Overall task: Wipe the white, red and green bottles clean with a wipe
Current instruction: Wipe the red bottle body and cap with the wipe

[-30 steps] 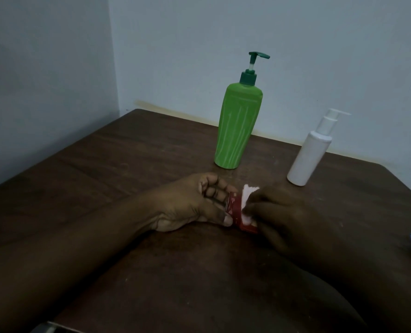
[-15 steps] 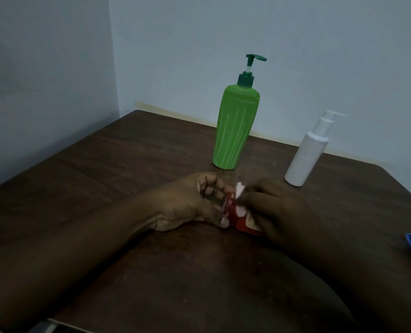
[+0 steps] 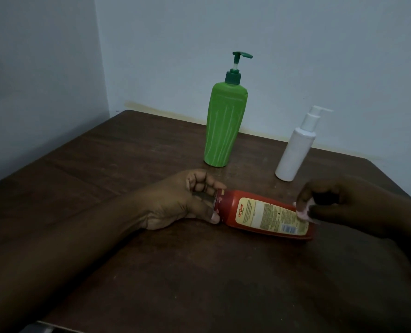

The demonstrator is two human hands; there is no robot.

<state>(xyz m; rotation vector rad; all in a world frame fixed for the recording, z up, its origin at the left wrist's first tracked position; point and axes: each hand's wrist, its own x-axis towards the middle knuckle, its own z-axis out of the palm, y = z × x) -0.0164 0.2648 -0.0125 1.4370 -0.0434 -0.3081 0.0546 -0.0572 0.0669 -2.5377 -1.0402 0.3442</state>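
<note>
A red bottle (image 3: 262,213) with a cream label lies on its side on the dark wooden table (image 3: 127,164). My left hand (image 3: 187,200) grips its cap end, wrist resting on the table. At the bottle's other end, my right hand (image 3: 339,200) pinches a small white wipe (image 3: 302,212) against the label's right edge. Behind them a tall green pump bottle (image 3: 223,123) stands upright. To its right a slimmer white pump bottle (image 3: 296,150) also stands upright.
The table sits in a corner, with pale walls (image 3: 43,80) along its left and far edges. Its right corner (image 3: 377,164) is cut off behind my right hand.
My right hand has slid the wipe from the cap end rightward to the bottle's base, uncovering the whole red bottle and its label. My left hand stays on the cap.
</note>
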